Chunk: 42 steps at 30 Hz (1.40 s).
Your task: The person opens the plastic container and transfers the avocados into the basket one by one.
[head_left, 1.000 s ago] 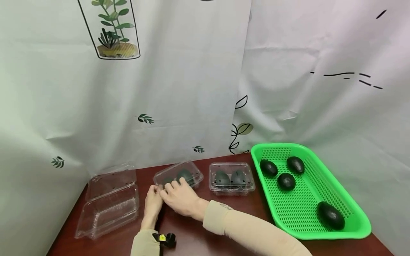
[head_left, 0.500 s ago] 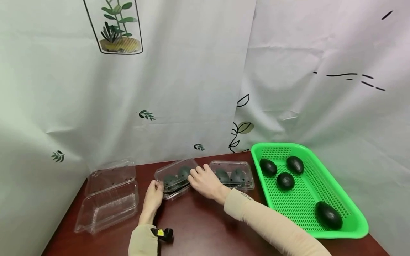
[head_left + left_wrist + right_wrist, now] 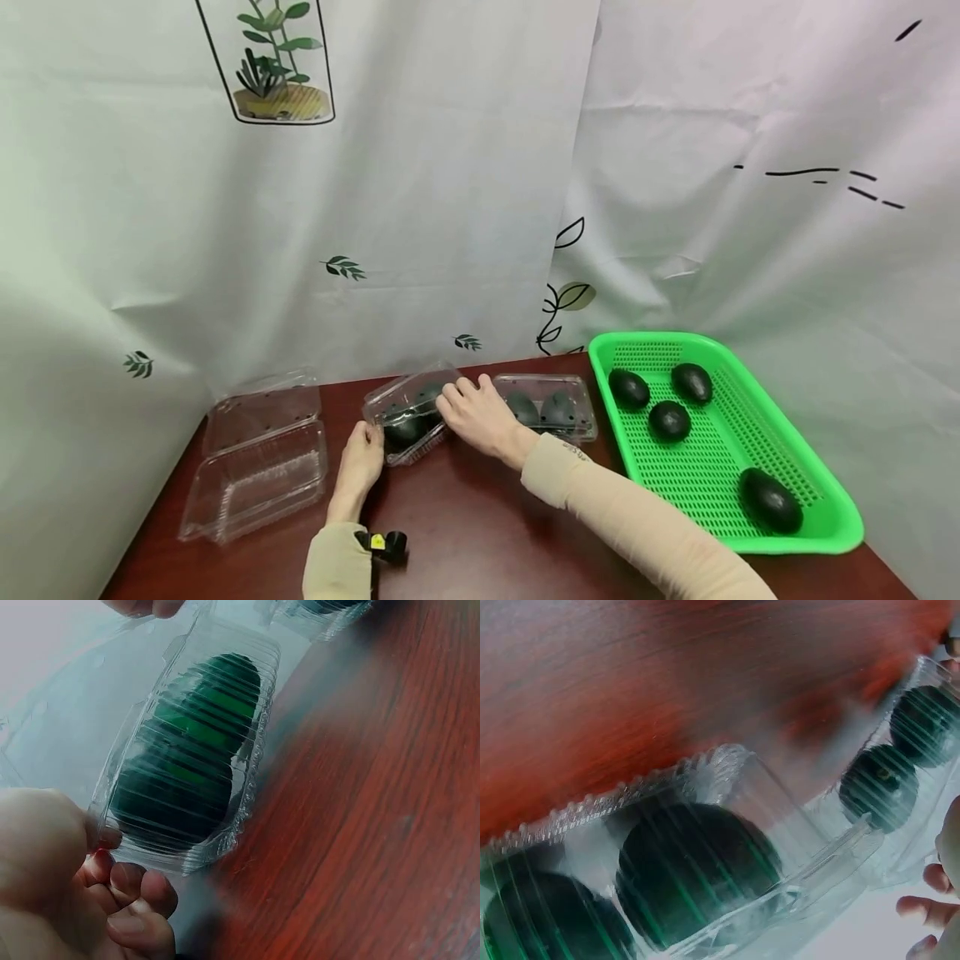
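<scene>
A clear plastic clamshell container (image 3: 393, 398) with two dark avocados (image 3: 405, 430) inside sits near the back of the table, turned at an angle. Its lid is tilted up a little from the ribbed base. My left hand (image 3: 362, 454) pinches the container's left end between thumb and fingers; the left wrist view shows the thumb at the rim and the fingers curled beneath. At the opposite end my right hand (image 3: 480, 417) grips the lid's right edge with curled fingers. In the right wrist view only part of that hand (image 3: 941, 900) shows, and its exact grip is partly hidden.
Just right of it stands a second clamshell (image 3: 543, 385) with two avocados. An opened clamshell (image 3: 258, 479) lies at the left with nothing in it. A green perforated basket (image 3: 708, 492) with several avocados (image 3: 670, 422) is at the right. A printed curtain (image 3: 420, 208) hangs behind the table.
My right hand has moved right from the container's front left to its right end. The lid has tilted up slightly from the base. My left hand stays at the left end.
</scene>
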### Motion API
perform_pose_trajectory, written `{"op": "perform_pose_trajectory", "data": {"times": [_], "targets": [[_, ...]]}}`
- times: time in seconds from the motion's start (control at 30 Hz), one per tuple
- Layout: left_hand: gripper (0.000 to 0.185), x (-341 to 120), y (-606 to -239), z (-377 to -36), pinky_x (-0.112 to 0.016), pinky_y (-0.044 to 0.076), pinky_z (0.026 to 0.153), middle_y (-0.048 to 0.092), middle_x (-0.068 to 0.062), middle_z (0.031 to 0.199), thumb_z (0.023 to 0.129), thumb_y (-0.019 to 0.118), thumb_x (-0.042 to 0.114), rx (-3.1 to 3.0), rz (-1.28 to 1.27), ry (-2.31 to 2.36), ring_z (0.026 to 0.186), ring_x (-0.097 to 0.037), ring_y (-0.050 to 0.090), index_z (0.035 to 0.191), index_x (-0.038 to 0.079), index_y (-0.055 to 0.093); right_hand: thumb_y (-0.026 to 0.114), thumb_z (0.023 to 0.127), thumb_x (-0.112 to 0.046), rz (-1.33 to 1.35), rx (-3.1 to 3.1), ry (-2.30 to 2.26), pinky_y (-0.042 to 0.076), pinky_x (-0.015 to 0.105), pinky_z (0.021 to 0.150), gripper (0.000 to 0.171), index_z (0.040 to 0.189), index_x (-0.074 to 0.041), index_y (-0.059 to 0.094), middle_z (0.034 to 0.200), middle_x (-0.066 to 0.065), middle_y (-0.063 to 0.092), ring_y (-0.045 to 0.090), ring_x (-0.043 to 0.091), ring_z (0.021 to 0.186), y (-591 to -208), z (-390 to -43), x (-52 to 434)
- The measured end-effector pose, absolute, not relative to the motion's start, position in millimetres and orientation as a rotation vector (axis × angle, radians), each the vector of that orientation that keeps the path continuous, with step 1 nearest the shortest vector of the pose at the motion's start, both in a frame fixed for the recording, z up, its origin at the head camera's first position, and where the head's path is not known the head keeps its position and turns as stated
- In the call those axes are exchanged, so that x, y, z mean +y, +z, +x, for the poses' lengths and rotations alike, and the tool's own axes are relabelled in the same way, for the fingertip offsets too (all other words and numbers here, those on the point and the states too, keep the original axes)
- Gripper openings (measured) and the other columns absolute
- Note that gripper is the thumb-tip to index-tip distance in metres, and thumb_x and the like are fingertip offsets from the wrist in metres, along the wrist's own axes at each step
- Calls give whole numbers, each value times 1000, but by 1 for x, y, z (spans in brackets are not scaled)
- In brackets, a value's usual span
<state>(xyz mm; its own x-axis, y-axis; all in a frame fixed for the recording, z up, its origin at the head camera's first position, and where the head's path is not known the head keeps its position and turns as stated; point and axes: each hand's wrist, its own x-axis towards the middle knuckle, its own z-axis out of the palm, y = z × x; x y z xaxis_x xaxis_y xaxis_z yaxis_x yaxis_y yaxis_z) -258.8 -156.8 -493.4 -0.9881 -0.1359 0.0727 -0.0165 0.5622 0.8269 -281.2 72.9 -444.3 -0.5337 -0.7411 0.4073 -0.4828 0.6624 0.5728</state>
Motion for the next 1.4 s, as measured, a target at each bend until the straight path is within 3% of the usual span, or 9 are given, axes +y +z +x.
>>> {"op": "perform_pose_trajectory", "data": {"times": [0.37,0.63,0.73,0.77,0.97,1.2,1.4], "targets": [[26,-161,-494,-258,-34,33,62,38,-8,75,106,40,22,-2638,173,-1527,69,-24,42,85,6,39,56,100,-18,850,-2271,-396,36,32,62,5,102,-14,55,101,4,52,51,21,86,-407,-292,66],[31,-157,-499,-262,-32,36,61,49,-19,85,107,36,25,-2528,225,-1675,67,-22,44,87,3,43,52,100,-14,831,-2290,-272,38,30,58,7,103,-14,59,98,4,53,51,20,82,-399,-308,56],[36,-158,-501,-262,-32,36,60,48,-16,79,107,32,28,-2511,232,-1689,64,-20,43,86,2,43,53,98,-11,791,-2324,-221,38,31,58,9,104,-14,59,98,4,53,50,19,81,-393,-314,51],[37,-158,-501,-262,-33,36,59,41,-12,73,108,31,30,-2505,237,-1699,62,-21,42,85,2,43,53,98,-10,774,-2330,-208,38,31,58,9,104,-15,59,98,4,53,50,19,81,-391,-316,49],[43,-158,-502,-263,-34,33,69,37,-8,74,108,28,31,-2454,245,-1722,74,-23,40,86,-2,46,51,102,-12,716,-2462,-98,39,32,59,10,108,-15,58,101,4,50,48,20,84,-379,-336,36],[41,-153,-501,-266,-34,30,66,33,-6,73,108,30,29,-2432,231,-1774,70,-21,34,84,-2,44,75,87,-22,607,-2564,-38,45,35,66,35,117,-16,59,111,5,51,51,22,95,-373,-360,25],[41,-152,-504,-265,-34,31,66,35,-6,72,108,29,28,-2432,243,-1759,71,-21,37,87,-2,47,71,90,-23,564,-2593,-3,47,36,72,36,123,-17,60,118,4,53,52,22,100,-380,-375,17]]}}
